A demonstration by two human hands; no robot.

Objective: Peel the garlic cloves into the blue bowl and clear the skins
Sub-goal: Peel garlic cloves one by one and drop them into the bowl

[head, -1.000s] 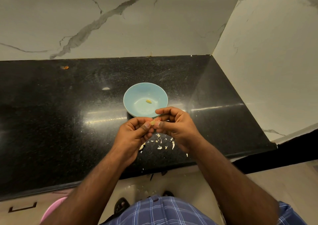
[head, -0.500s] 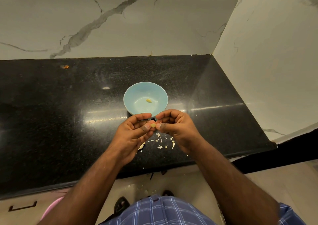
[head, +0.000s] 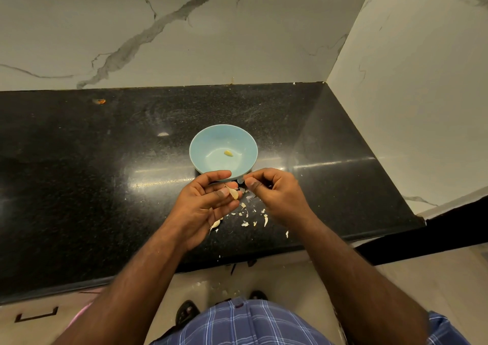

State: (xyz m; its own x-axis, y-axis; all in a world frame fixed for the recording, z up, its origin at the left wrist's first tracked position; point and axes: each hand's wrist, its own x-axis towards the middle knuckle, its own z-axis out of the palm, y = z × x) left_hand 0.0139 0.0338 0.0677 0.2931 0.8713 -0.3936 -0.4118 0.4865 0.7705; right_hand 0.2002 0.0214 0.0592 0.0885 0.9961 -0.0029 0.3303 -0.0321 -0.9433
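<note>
I see bowl (head: 223, 152) at frame ctr on counter (head: 79, 186), one clove (head: 228, 153) in it; skins (head: 250, 216) just below, hands betw.

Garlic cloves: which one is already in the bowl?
The small yellowish peeled clove lying alone inside the blue bowl. The other clove is pinched in the left hand, outside the bowl.

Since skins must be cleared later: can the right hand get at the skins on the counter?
Probably yes. The skins lie bare on the counter just beside the right hand, nothing covering them, though its fingertips now pinch a skin piece.
</note>
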